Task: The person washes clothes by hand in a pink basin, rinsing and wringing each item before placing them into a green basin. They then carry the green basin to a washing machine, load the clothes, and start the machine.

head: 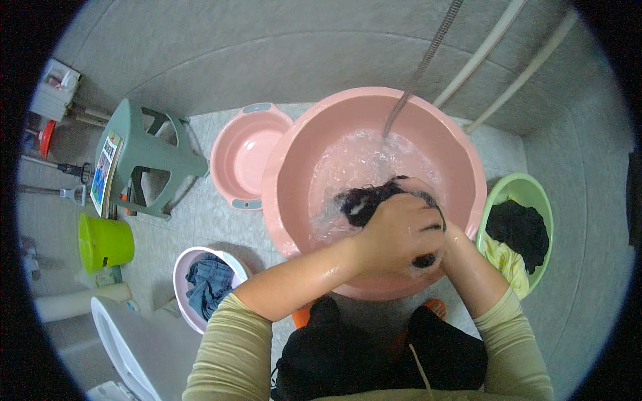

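Observation:
A large pink plastic basin [301,185] stands before me with water [346,155] in its bottom. Over it, a wet black cloth [366,203] is bunched between my two hands. My left hand [401,233] wraps the cloth from the front, and black fabric shows between its fingers. Behind it, my right hand [446,240] presses against the same bundle, mostly hidden. One end of the cloth hangs down to the water, which is splashing there. A ribbed grey hose [421,70] drops over the far rim into the water.
A green basin [544,200] of black and yellow-striped cloth stands right. Left are a smaller pink basin [251,155], a white tub [183,290] holding denim [208,280], a grey-green stool [130,145] bearing a magazine [106,173], a lime bucket [108,243] and a toilet [120,341]. Pipes [481,50] run behind.

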### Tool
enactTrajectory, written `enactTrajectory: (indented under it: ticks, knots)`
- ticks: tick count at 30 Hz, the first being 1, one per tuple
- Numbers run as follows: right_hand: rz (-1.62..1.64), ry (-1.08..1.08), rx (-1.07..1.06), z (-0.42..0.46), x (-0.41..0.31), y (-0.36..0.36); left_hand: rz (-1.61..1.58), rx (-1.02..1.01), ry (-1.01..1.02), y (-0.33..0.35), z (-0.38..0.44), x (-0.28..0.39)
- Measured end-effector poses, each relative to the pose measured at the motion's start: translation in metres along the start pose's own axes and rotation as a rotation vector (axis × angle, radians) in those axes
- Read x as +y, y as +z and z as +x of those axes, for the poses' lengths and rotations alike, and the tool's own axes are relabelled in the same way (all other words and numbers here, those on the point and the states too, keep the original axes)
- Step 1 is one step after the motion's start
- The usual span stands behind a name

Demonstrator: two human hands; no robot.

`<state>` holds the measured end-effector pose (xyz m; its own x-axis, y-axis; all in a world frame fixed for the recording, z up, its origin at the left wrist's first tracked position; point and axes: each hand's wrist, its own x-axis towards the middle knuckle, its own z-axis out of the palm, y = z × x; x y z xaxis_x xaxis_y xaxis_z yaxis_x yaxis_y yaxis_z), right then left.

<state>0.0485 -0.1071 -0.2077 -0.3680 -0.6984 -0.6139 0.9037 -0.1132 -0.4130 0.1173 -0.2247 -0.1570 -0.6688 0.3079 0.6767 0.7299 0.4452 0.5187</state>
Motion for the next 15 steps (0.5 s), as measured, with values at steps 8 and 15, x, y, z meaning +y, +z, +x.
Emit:
enactTrajectory:
  ticks: [8,15]
  knots:
    - [-0.676,-0.549,0.498,-0.045,0.0,-0.016,-0.237,-0.094,-0.182,-0.045,-0.032,0.001]
    - [-0.467,-0.343,0.731,-0.22,-0.064,-0.204,0.227,0.763,-1.434,-0.247,-0.275,0.057]
